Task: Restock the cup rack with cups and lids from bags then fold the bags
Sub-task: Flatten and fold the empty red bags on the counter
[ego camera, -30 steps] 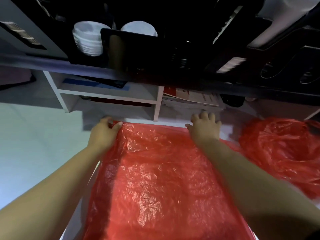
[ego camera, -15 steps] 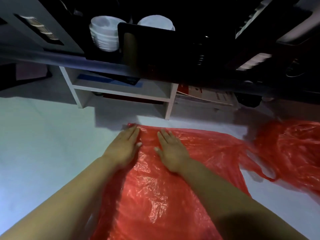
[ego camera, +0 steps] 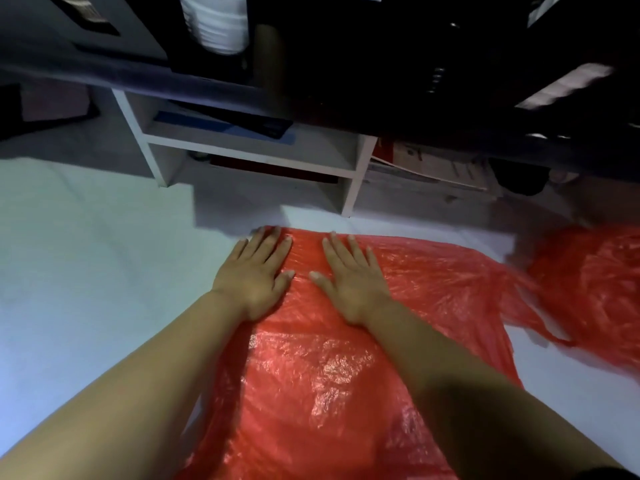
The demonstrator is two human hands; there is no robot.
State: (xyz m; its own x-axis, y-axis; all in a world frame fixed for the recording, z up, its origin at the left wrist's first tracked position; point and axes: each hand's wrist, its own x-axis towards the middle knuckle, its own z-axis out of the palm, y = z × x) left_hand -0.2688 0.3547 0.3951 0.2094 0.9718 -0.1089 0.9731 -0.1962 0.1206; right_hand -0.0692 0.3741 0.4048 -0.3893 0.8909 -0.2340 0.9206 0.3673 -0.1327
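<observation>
1. A red plastic bag [ego camera: 332,375] lies spread flat on a white floor [ego camera: 86,271], filling the lower middle of the frame.
2. The left hand [ego camera: 254,275] and the right hand [ego camera: 349,282] press palm-down on the bag's far end, fingers straight, thumbs nearly touching.
3. A second red bag [ego camera: 588,289] lies crumpled at the right edge.
4. A white shelf unit [ego camera: 249,147] stands above the hands.
5. Stacked white cups [ego camera: 216,24] show at the top, left of centre.

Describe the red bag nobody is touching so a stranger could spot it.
Look at the white surface below the shelf unit. The crumpled bag lies at its far right. Its neighbour, the flat bag, is spread under the left hand and right hand.
</observation>
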